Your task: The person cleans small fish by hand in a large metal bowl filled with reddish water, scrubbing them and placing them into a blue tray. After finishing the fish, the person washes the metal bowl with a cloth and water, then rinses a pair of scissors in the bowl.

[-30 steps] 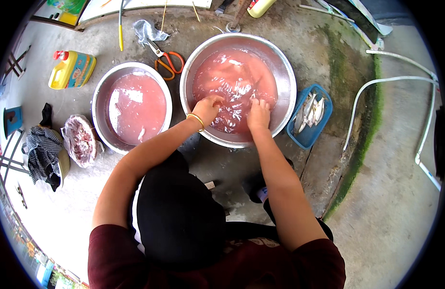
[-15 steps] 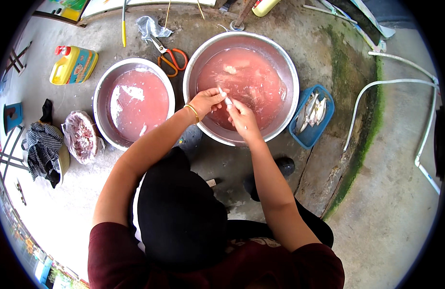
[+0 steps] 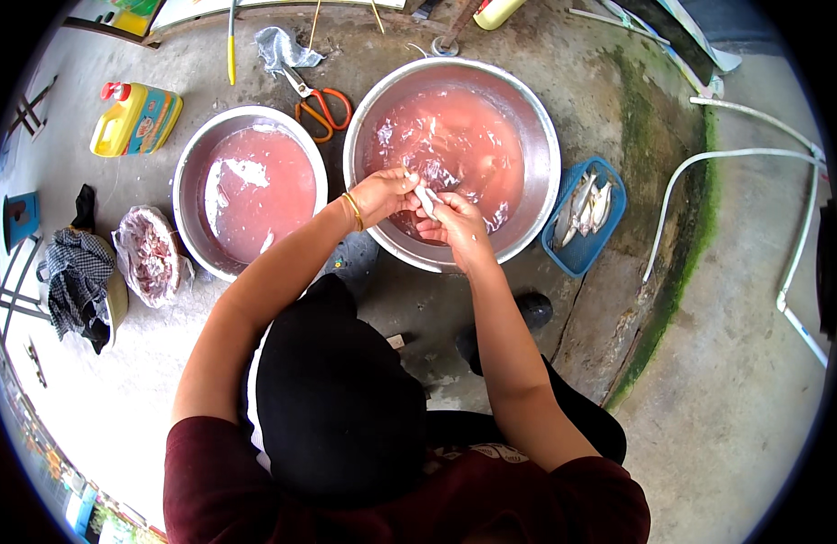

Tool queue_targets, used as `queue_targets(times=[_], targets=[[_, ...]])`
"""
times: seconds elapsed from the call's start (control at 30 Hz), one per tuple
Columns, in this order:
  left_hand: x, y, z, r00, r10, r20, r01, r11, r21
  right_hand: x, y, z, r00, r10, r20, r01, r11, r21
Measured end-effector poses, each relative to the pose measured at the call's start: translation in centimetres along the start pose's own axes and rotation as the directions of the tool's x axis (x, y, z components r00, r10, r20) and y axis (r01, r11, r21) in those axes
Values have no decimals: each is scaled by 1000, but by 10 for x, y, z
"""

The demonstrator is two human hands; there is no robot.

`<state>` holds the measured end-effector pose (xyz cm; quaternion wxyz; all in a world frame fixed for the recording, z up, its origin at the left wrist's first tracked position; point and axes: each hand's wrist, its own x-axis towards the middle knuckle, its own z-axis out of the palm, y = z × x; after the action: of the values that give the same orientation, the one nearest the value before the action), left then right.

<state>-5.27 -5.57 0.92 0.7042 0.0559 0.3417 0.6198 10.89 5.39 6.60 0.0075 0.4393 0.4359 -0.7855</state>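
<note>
— So what fills the upper middle of the frame?

— Mostly the large steel basin (image 3: 452, 163), holding pinkish water, standing on the concrete floor (image 3: 726, 390). Left of it sits a smaller steel basin (image 3: 250, 189) with the same pink water, the two rims just beside each other.

— And around them?

— Right of the large basin lies a blue basket (image 3: 584, 216) with several silvery fish in it. At the far left there is a bag of pinkish scraps (image 3: 148, 256), a checked cloth (image 3: 74, 279), and a yellow jug (image 3: 135, 119) in the upper left. Orange-handled scissors (image 3: 319, 104) lie above the gap between the basins.

— The hands?

— Both meet over the near rim of the large basin. The left hand (image 3: 382, 194), a gold bangle on its wrist, and the right hand (image 3: 453, 225) have their fingers closed around a small pale fish (image 3: 426, 199), held just above the water, one end in each hand.
</note>
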Motion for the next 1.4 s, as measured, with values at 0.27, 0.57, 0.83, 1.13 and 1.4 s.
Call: queue_targets(times=[0.27,0.57,0.83,1.13,1.4], targets=[[0,-1,4,997,70,-41,-71,997,-33,4,-1,6,1000,8,-12,-6,996,94],[2,-2,9,992,-56,-114,83,964,253,14,8,-10,996,-43,-82,29,985,-171],[9,-9,10,970,71,-232,59,858,510,32,30,-43,655,-655,378,316,-217,-924],[6,-26,16,904,424,-58,-27,191,981,-25,-70,-48,445,-892,73,299,71,-951],[9,-19,23,879,430,-205,-23,469,883,-18,-49,-137,405,-888,-219,-15,233,-972]])
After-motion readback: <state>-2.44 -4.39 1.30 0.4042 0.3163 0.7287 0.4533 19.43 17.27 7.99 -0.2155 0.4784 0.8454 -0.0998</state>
